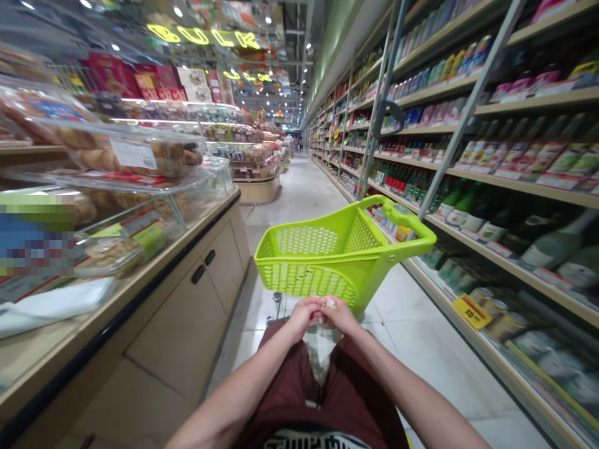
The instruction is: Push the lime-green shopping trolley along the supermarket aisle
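Observation:
My left hand (305, 317) and my right hand (339, 315) meet in front of my waist, fingertips pressed together. Both are closed; a small pale bit shows at the right fingers, too small to name. Just beyond them stands a lime-green shopping cart (304, 274), turned sideways across the aisle with its handle to the right. Neither hand is on the cart's handle. Through the slatted side I cannot make out any contents.
On the left runs a wooden counter (187, 312) with clear bins and packaged baked goods. A white plastic bag (56, 305) lies on it. Tall shelves (449, 165) of bottles and cans line the right. The tiled floor (304, 181) stretches ahead past another display stand (255, 187).

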`<state>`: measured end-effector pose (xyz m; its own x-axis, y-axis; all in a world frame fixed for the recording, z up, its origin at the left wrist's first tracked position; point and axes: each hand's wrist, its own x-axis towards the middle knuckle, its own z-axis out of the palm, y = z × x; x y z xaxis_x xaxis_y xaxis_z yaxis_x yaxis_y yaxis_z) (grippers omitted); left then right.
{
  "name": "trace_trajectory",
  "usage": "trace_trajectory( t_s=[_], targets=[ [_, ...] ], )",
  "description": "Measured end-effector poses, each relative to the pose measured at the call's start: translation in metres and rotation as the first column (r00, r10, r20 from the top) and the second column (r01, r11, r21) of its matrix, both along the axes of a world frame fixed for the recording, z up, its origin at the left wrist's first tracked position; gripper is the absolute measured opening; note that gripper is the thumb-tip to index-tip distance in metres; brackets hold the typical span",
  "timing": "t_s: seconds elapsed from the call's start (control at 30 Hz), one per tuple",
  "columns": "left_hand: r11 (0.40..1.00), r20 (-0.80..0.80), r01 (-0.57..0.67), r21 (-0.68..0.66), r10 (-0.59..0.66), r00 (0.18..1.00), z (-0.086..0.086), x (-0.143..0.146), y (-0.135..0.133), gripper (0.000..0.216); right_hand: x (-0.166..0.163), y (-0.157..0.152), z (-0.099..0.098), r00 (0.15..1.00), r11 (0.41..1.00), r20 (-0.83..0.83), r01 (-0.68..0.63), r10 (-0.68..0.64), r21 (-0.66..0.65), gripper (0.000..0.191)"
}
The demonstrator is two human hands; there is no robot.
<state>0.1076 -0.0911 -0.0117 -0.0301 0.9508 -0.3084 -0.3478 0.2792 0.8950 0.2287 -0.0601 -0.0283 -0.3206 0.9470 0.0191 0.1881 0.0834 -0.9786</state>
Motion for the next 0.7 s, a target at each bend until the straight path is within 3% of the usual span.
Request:
trace_trajectory(
  t_s=[0.1, 0.23, 0.33, 0.47, 0.7],
  targets=[
    [0.998, -0.134, -0.029, 0.064, 0.038, 0.99, -0.002, 0.002, 0.009, 0.007, 0.008, 0.01, 0.005, 0.992, 0.99, 0.123, -0.054, 0.039, 0.128, 0.03],
    [0.996, -0.188, -0.07, 0.063, 0.081, 0.979, 0.002, -0.006, 0.023, 0.015, 0.009, 0.024, 0.021, 0.967, 0.947, 0.24, 0.006, -0.088, 0.322, 0.038],
    [0.999, -0.156, -0.002, 0.037, 0.007, 0.988, 0.006, -0.007, 0.026, 0.016, 0.004, 0.027, 0.029, 0.959, 0.923, 0.25, 0.027, -0.132, 0.384, 0.035],
    [0.998, -0.11, 0.052, 0.029, -0.049, 0.993, 0.003, -0.001, 0.022, 0.009, 0.0, 0.014, 0.022, 0.934, 0.833, 0.287, 0.02, -0.213, 0.553, 0.035],
    [0.997, -0.178, 0.063, -0.044, -0.07, 0.982, -0.01, -0.002, 0.016, 0.009, 0.001, -0.015, 0.017, 0.873, 0.824, 0.476, -0.19, -0.107, 0.533, 0.037]
  ],
)
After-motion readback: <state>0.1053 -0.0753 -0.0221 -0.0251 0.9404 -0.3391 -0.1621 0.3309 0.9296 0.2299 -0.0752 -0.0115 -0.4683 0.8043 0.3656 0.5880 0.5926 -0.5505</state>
